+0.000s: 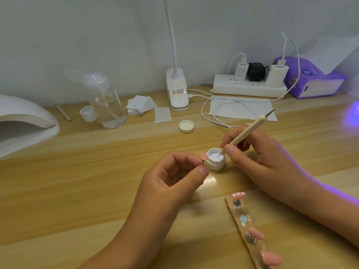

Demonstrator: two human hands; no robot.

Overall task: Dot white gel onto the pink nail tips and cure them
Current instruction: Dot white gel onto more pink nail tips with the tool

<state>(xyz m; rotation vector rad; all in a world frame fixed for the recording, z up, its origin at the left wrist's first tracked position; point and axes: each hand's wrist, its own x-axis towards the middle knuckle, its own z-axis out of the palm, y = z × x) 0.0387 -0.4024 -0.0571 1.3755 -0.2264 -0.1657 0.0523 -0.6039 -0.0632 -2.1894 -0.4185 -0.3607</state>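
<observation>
Left hand (174, 179): thumb and index pinch the stem of one small pink nail tip (203, 155), other fingers curled. The tip sits just left of the small round white gel jar (215, 165), mid-table. Right hand (260, 152): fingers pinch a cream dotting pen with metal points (245, 133), lower point in the jar's white gel. Other pink tips (256, 233) stand on a clear strip holder (256, 248), near right. White jar lid (186, 126) lies behind. White dome curing lamp (25, 123) far left on the wooden table (97, 181).
</observation>
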